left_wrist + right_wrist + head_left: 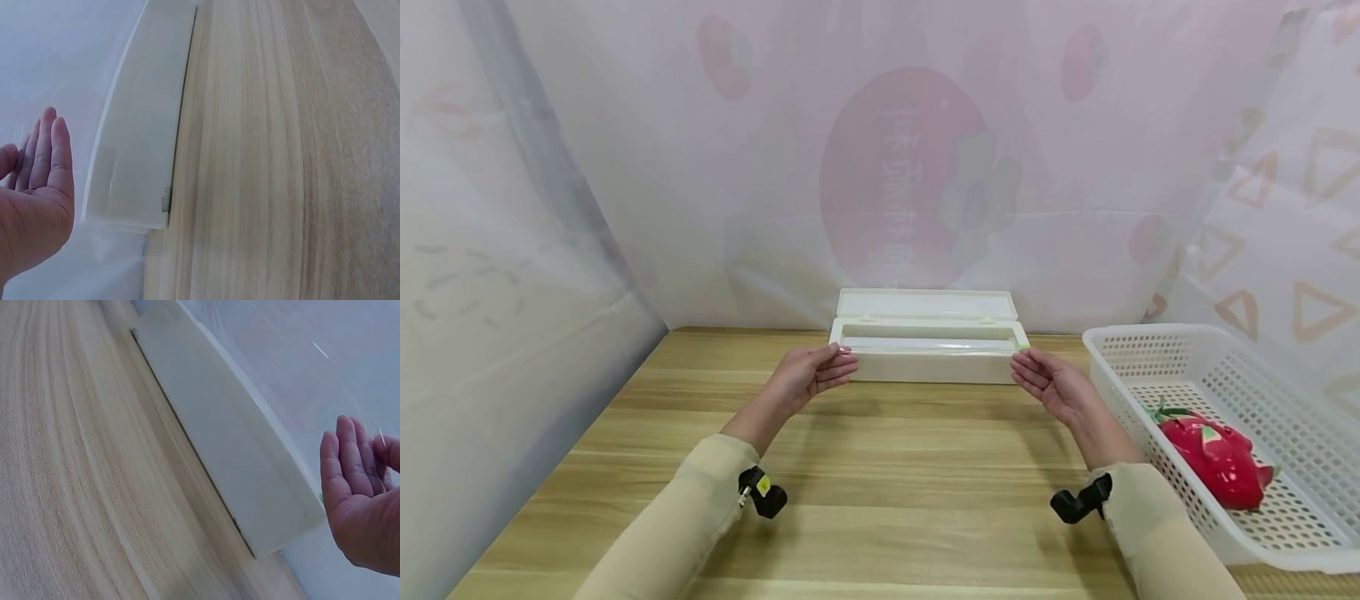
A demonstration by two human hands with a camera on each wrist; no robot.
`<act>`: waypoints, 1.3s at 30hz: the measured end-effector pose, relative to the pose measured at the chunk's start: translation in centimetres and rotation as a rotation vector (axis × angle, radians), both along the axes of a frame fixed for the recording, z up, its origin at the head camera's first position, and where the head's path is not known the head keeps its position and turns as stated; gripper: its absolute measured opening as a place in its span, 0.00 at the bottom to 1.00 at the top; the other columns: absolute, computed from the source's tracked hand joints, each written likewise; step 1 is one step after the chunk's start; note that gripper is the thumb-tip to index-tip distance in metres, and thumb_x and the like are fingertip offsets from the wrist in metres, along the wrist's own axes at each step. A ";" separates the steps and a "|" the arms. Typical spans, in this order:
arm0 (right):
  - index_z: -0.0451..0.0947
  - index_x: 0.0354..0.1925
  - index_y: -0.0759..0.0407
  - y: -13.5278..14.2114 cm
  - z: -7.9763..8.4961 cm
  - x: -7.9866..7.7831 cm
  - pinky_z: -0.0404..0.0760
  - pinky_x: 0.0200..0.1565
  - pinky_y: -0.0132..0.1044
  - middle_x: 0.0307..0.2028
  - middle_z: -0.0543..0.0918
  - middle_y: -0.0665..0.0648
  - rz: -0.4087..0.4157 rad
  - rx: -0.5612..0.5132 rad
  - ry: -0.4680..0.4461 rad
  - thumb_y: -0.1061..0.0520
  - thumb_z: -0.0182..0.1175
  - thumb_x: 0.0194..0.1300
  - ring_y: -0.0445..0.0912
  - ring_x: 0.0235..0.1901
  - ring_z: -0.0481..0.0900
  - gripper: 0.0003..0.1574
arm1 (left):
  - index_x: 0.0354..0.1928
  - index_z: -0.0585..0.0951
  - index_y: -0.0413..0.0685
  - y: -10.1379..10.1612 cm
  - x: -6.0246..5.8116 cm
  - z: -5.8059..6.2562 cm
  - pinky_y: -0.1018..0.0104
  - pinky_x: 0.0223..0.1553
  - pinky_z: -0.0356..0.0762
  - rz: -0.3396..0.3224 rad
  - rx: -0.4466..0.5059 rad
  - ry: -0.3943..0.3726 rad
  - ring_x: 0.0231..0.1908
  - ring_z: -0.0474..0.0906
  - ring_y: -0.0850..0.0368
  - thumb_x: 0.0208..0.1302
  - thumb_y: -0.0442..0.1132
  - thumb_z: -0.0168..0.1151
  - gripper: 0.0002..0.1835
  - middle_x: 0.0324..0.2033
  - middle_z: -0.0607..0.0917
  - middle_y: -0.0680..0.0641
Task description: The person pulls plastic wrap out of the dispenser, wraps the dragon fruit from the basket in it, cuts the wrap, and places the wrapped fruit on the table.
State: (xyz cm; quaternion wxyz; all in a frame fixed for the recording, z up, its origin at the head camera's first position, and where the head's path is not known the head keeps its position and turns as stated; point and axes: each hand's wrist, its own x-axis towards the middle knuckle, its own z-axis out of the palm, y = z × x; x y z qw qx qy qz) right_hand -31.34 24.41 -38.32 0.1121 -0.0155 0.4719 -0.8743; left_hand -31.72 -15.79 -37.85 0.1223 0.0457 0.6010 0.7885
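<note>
A long white cling film dispenser (936, 368) stands at the back of the table, its lid (925, 301) raised behind it. Clear cling film (320, 350) stretches across between the two hands, glinting in the right wrist view. At the dispenser's left end, my left hand (801, 379) pinches one corner of the film between thumb and index finger, the other fingers extended. My right hand (1060, 387) pinches the opposite corner at the right end in the same way. The film itself is barely visible in the left wrist view, where the dispenser's front (140, 112) shows beside the hand.
A white perforated basket (1120, 392) stands at the right, holding a red dragon fruit (1217, 458) with green tips. Wooden table surface (917, 492) lies between the forearms. Printed sheeting (760, 192) hangs behind and along both sides.
</note>
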 end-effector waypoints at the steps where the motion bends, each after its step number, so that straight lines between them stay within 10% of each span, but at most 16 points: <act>1: 0.83 0.34 0.61 0.0 0.1 0.1 0.81 0.47 0.36 0.33 0.87 0.56 -0.001 -0.004 0.000 0.61 0.48 0.76 0.45 0.39 0.86 0.18 | 0.63 0.65 0.21 0.0 0.1 0.1 0.60 0.49 0.78 0.002 0.000 -0.002 0.45 0.84 0.53 0.77 0.38 0.46 0.25 0.45 0.85 0.37; 39: 0.85 0.36 0.64 -0.2 4.3 3.7 0.81 0.48 0.39 0.35 0.87 0.59 0.022 -0.066 0.123 0.62 0.50 0.75 0.47 0.40 0.86 0.17 | 0.59 0.69 0.22 -0.5 4.3 4.5 0.59 0.49 0.78 -0.031 -0.003 0.061 0.42 0.85 0.54 0.76 0.37 0.49 0.22 0.38 0.87 0.44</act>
